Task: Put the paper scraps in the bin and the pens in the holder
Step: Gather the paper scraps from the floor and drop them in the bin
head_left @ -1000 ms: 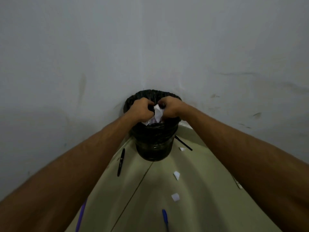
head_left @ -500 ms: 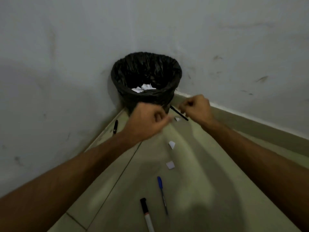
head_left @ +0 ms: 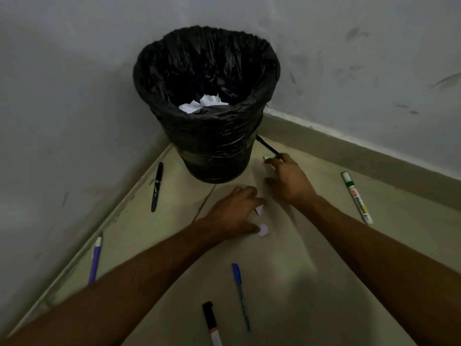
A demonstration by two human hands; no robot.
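Observation:
The bin, lined with a black bag, stands in the corner with crumpled white paper inside. My left hand lies palm down on the floor, its fingertips at one paper scrap and its thumb beside another. My right hand reaches further, its fingertips touching a tiny scrap next to a thin black pen at the bin's foot. Neither hand holds anything that I can see. No pen holder is in view.
Pens lie scattered on the floor: a black pen left of the bin, a purple pen by the left wall, a blue pen, a black marker and a green whiteboard marker. Walls close both sides.
Both hands let the crumpled paper fall into the bin, then drew back and went down to the floor scraps. My view tilted down, bringing more pens into sight.

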